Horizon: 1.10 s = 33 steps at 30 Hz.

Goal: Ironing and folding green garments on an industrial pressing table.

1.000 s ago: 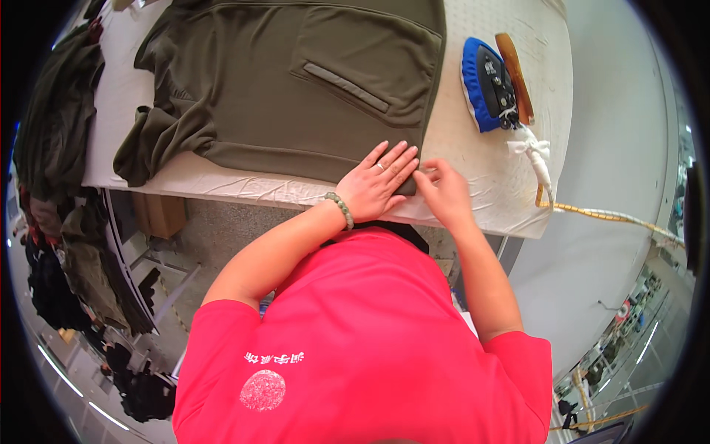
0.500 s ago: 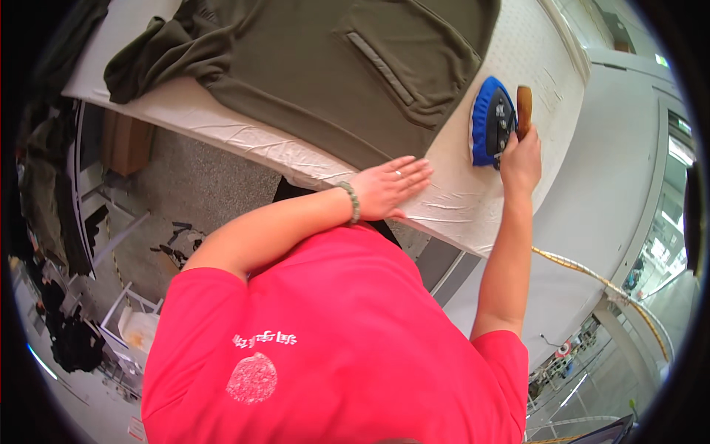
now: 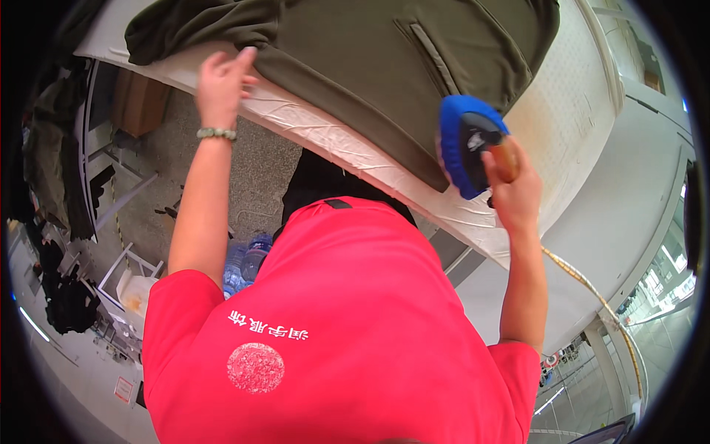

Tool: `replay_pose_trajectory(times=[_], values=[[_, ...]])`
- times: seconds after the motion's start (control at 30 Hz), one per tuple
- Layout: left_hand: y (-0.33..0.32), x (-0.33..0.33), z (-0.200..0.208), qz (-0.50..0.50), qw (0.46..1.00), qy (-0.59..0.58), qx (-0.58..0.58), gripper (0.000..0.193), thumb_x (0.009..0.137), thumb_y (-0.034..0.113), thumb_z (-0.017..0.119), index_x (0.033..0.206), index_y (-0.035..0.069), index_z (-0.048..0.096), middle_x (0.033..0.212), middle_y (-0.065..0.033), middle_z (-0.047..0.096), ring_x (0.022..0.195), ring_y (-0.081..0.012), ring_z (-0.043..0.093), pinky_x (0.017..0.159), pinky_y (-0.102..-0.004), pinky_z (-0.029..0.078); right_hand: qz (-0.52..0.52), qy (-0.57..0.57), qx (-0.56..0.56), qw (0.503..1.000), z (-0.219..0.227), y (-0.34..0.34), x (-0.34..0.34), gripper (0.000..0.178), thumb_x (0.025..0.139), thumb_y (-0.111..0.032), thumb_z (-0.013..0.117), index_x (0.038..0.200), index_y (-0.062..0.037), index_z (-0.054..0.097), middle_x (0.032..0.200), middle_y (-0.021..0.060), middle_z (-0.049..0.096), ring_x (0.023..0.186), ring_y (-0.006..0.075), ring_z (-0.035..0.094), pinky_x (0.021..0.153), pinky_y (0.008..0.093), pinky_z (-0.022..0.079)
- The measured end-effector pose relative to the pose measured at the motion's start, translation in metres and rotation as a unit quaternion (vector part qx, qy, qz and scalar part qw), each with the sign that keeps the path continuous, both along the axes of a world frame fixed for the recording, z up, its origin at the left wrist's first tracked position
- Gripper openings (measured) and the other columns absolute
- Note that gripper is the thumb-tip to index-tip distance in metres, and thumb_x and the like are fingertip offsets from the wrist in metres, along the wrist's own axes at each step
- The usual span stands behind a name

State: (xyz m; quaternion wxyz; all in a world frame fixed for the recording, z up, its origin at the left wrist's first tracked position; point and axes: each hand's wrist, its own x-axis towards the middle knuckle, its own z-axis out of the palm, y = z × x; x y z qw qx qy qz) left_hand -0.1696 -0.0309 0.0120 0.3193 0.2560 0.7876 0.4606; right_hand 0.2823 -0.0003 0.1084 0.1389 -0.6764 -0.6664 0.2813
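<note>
Right hand [image 3: 518,191] holds an iron [image 3: 457,140] at a pale table [image 3: 578,96] above speckled floor [image 3: 260,135].

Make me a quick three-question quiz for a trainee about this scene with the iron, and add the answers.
1. Which grip holds the iron?
2. True or false: the bracelet is on the right wrist.
3. The garment on the table is mainly: A) white, B) olive, C) red.

Key:
1. The right grip.
2. False; it is on the left wrist.
3. B.
</note>
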Motion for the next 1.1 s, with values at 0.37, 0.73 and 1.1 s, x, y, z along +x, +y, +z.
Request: replay_pose_trajectory(times=[0.37, 0.73, 1.1], values=[[-0.003, 0.001, -0.004, -0.001, 0.992, -0.122, 0.005, 0.026, 0.097, 0.024, 0.072, 0.097, -0.001, 0.064, 0.068, -0.0024, 0.065, 0.05, -0.0066, 0.058, 0.047, -0.022, 0.041, 0.245, -0.149, -0.078, 0.955, -0.007, 0.046, -0.206, 0.049, 0.084, -0.021, 0.072, 0.13, -0.0096, 0.06, 0.089, 0.0214, 0.073, 0.083, 0.0432, 0.07, 0.076, 0.0503, 0.056], [-0.009, -0.026, 0.015, -0.105, 0.987, -0.122, -0.008, 0.015, 0.102, 0.016, 0.065, 0.097, 0.002, 0.065, 0.073, -0.0006, 0.066, 0.059, -0.0036, 0.055, 0.054, -0.0194, 0.043, -0.009, -0.042, -0.109, 0.993, 0.0, 0.086, -0.163, 0.049, 0.09, -0.037, 0.076, 0.121, -0.0008, 0.065, 0.08, 0.0155, 0.07, 0.074, 0.0265, 0.069, 0.071, 0.0382, 0.054], [0.071, 0.025, 0.034, -0.222, 0.933, -0.28, 0.032, 0.014, 0.103, 0.015, 0.061, 0.102, 0.001, 0.066, 0.079, -0.0039, 0.069, 0.064, -0.0064, 0.06, 0.058, -0.0202, 0.048, -0.018, -0.163, -0.12, 0.979, -0.002, 0.114, -0.159, 0.04, 0.091, -0.039, 0.074, 0.11, -0.0034, 0.07, 0.09, 0.0211, 0.074, 0.09, 0.0384, 0.071, 0.079, 0.0441, 0.056]])
